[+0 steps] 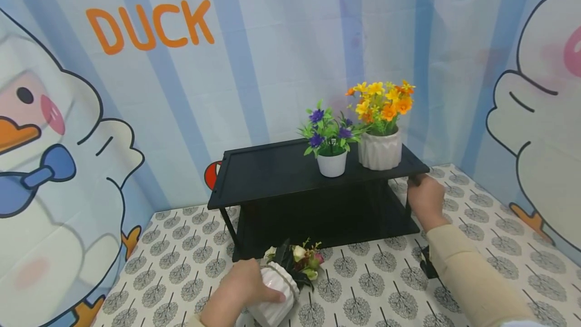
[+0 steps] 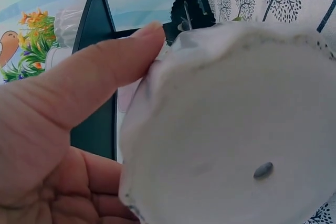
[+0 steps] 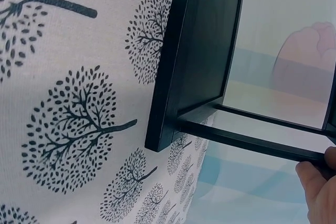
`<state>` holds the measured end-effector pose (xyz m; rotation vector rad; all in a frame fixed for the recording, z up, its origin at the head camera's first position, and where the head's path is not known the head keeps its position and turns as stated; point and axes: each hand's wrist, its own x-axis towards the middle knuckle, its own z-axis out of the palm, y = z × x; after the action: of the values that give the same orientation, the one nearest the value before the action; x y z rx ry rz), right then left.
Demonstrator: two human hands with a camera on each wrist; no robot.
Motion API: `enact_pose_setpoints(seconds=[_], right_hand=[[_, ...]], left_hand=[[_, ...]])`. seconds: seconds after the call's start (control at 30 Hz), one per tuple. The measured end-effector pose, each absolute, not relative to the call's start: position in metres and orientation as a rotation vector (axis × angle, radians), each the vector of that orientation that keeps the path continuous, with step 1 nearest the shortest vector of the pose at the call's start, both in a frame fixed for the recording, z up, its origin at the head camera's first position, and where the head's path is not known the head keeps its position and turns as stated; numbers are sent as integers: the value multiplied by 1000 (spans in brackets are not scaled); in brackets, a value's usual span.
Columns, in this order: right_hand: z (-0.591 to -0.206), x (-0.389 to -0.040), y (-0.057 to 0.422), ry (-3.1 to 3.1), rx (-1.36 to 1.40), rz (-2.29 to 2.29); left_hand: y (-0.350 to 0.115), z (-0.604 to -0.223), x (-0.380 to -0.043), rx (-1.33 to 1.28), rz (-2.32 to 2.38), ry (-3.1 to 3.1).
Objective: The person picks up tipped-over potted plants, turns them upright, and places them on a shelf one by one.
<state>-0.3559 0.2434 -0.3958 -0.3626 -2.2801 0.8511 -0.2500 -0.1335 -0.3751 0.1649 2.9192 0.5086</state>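
My left hand grips a white ribbed flowerpot with pale and pink artificial flowers, tipped on its side with the blooms pointing away. Its white base fills the left wrist view. Out at the right end of a black two-tier shelf, my right hand holds the corner post just under the top board. In the right wrist view, fingers pinch that black post. On the top board stand a small white pot of purple flowers and a larger white pot of yellow-orange flowers.
The shelf stands on a tree-patterned tablecloth. Behind it hangs a striped blue curtain with duck pictures. A small dark object lies by my right forearm, partly hidden by the sleeve.
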Motion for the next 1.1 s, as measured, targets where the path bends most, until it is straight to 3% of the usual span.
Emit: enact_pose_setpoints(seconds=[1.1], right_hand=[[-394, -356, 243, -2287, -388, 866]], left_hand=[[-131, -379, -243, 104, 594, 2934]])
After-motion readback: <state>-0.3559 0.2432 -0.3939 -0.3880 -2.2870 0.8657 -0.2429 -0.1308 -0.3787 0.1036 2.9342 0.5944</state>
